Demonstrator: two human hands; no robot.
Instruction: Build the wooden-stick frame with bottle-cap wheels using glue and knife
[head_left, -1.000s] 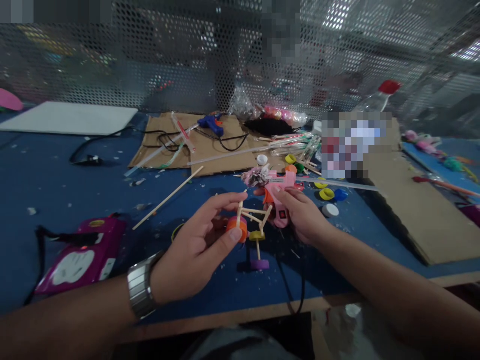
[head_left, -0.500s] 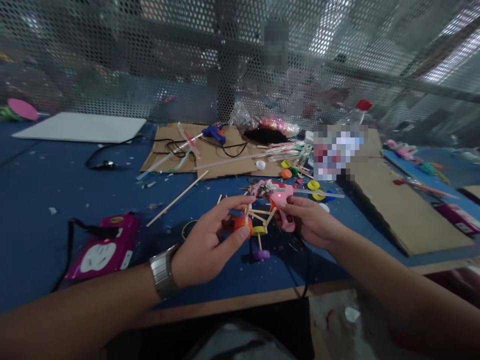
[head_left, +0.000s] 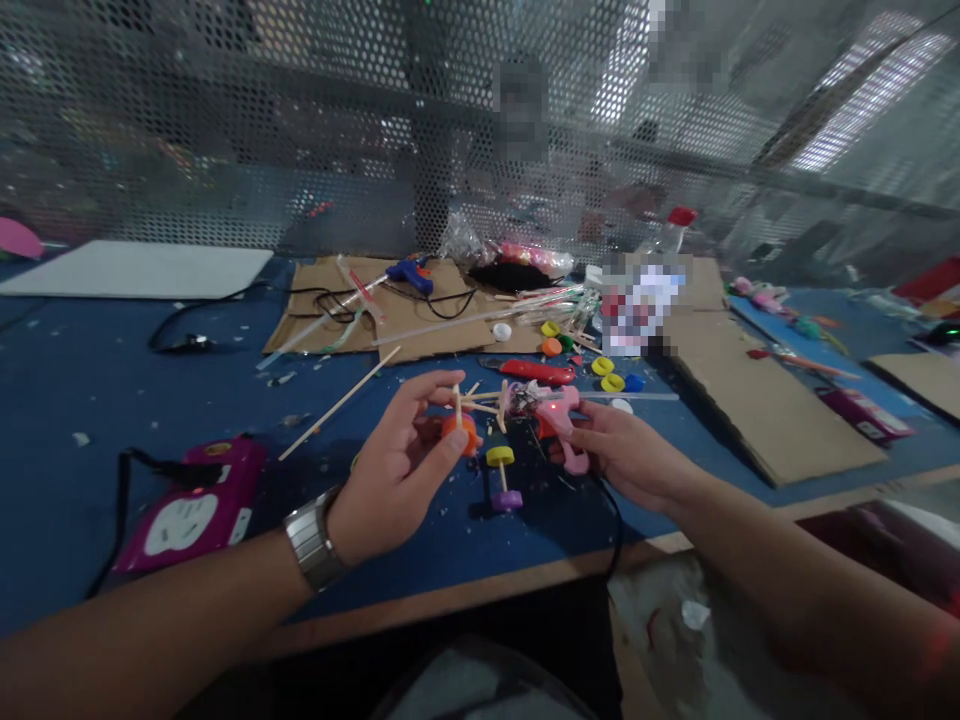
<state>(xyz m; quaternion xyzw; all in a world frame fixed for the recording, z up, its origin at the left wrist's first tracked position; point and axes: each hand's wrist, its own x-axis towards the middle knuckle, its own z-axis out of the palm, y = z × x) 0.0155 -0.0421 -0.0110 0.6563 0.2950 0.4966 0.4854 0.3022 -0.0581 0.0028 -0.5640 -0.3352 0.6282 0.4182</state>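
Observation:
My left hand (head_left: 382, 480), a metal watch at its wrist, pinches a small frame of wooden sticks (head_left: 484, 405) between thumb and fingers. An orange bottle cap (head_left: 459, 434) shows at the frame's near end, by the thumb. My right hand (head_left: 630, 450) grips a pink glue gun (head_left: 560, 425) by its handle. The gun's nozzle end, wrapped in crumpled silvery material, points left and lies close to the frame's right end; whether they touch I cannot tell. Below, a stick joins a yellow cap (head_left: 500, 456) and a purple cap (head_left: 507, 501).
A red utility knife (head_left: 538, 373) lies just behind the glue gun. A magenta box (head_left: 195, 510) with a cable sits at left, near a long wooden stick (head_left: 341, 403). Cardboard (head_left: 442, 335) at the back bears a blue glue gun (head_left: 411, 273). Several caps and more cardboard (head_left: 780, 420) lie to the right.
The stick frame has turned and shifted left in my left hand, apart from the yellow cap. The glue gun's nozzle has come to the frame's right end. The red knife is now uncovered.

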